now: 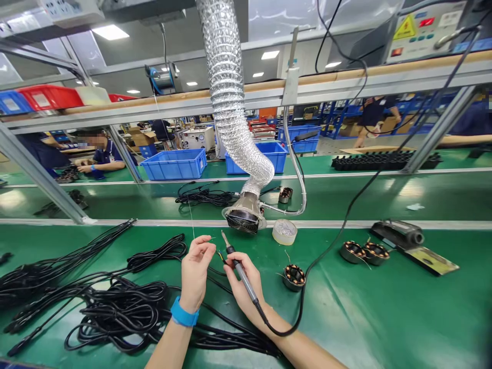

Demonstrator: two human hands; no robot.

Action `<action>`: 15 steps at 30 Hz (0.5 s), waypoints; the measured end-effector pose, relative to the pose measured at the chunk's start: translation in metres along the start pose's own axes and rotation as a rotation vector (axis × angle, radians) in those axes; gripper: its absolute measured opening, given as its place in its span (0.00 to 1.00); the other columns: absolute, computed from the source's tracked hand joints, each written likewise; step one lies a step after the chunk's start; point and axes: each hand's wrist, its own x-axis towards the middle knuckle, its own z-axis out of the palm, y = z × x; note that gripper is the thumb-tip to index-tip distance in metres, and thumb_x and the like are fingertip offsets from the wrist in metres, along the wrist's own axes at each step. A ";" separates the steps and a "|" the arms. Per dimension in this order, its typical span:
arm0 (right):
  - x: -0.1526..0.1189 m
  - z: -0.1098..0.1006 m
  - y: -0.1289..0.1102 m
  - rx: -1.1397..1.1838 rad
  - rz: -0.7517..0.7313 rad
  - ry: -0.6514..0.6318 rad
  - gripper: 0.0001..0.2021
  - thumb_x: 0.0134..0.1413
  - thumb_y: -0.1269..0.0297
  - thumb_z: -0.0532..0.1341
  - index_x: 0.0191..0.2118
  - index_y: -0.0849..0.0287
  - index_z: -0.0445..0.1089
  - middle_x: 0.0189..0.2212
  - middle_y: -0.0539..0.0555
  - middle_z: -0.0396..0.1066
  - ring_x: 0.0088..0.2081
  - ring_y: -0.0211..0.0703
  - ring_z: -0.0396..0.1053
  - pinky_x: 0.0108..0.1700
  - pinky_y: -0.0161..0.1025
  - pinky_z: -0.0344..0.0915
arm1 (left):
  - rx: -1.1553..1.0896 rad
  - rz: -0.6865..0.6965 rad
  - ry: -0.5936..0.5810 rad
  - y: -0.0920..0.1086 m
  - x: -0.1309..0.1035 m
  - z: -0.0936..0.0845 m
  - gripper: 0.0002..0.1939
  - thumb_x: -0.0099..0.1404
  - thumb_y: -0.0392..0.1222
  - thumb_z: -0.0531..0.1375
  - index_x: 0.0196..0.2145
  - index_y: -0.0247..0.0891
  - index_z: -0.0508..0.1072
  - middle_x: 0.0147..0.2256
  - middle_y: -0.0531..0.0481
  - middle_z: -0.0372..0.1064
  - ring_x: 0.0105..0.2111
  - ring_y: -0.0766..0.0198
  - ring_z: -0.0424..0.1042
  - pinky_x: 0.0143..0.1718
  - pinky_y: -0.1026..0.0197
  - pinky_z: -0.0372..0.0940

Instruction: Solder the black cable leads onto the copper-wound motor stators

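Observation:
My left hand [198, 269], with a blue band [184, 312] at the wrist, pinches a thin solder wire [191, 218] that hangs from a spool above. In my right hand [246, 282] is a soldering iron [243, 277], its tip pointing up and to the left. A black cable end with small coloured wires [221, 256] sits between the hands, by the right fingertips. Just beyond the hands is the black mesh mouth of a fume extractor [243, 220]. A round tin [285, 232] stands to its right. One copper-wound stator [294, 277] lies right of my right hand.
Bundles of black cable [123, 312] cover the left and lower bench. Two more stators [365, 252] and an iron stand [400, 236] are at the right. The iron's cord [326, 251] arcs over the bench. Blue bins [175, 164] stand behind; a co-worker sits back left.

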 end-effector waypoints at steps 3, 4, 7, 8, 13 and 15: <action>-0.001 0.000 0.001 -0.020 -0.017 -0.008 0.10 0.55 0.73 0.61 0.43 0.53 0.69 0.36 0.49 0.72 0.37 0.39 0.71 0.42 0.34 0.67 | 0.031 -0.002 -0.014 0.001 0.000 -0.001 0.11 0.60 0.48 0.67 0.30 0.37 0.78 0.49 0.44 0.67 0.51 0.56 0.67 0.51 0.58 0.62; -0.001 0.000 0.002 -0.020 -0.019 -0.008 0.11 0.55 0.73 0.61 0.43 0.53 0.69 0.36 0.48 0.72 0.37 0.39 0.71 0.42 0.34 0.67 | 0.038 -0.002 -0.014 0.001 0.000 -0.002 0.11 0.60 0.49 0.67 0.30 0.37 0.77 0.49 0.44 0.67 0.51 0.57 0.67 0.51 0.58 0.62; -0.001 0.000 0.004 -0.005 -0.015 -0.009 0.11 0.56 0.72 0.61 0.44 0.53 0.69 0.36 0.49 0.72 0.37 0.39 0.71 0.42 0.34 0.67 | 0.047 -0.003 -0.013 0.001 0.000 -0.002 0.11 0.61 0.49 0.66 0.30 0.37 0.77 0.49 0.45 0.67 0.51 0.57 0.67 0.51 0.58 0.61; -0.001 0.000 0.004 -0.001 -0.013 -0.009 0.11 0.56 0.72 0.61 0.44 0.53 0.68 0.36 0.49 0.72 0.37 0.39 0.71 0.42 0.34 0.67 | 0.048 -0.003 -0.014 0.002 0.000 -0.002 0.11 0.61 0.49 0.66 0.30 0.37 0.77 0.49 0.45 0.67 0.51 0.57 0.67 0.51 0.58 0.61; 0.000 0.001 0.003 -0.001 0.002 -0.010 0.09 0.56 0.71 0.61 0.43 0.54 0.69 0.36 0.50 0.72 0.37 0.40 0.72 0.43 0.36 0.68 | 0.072 -0.013 -0.037 0.004 0.000 -0.001 0.11 0.61 0.49 0.66 0.30 0.37 0.77 0.49 0.44 0.67 0.51 0.57 0.67 0.51 0.58 0.62; -0.001 0.001 0.002 -0.008 0.005 -0.009 0.09 0.56 0.71 0.61 0.43 0.54 0.69 0.36 0.50 0.72 0.37 0.40 0.71 0.43 0.36 0.68 | 0.086 -0.015 -0.046 0.004 0.000 -0.001 0.11 0.61 0.49 0.66 0.30 0.37 0.77 0.49 0.44 0.67 0.51 0.57 0.67 0.51 0.58 0.62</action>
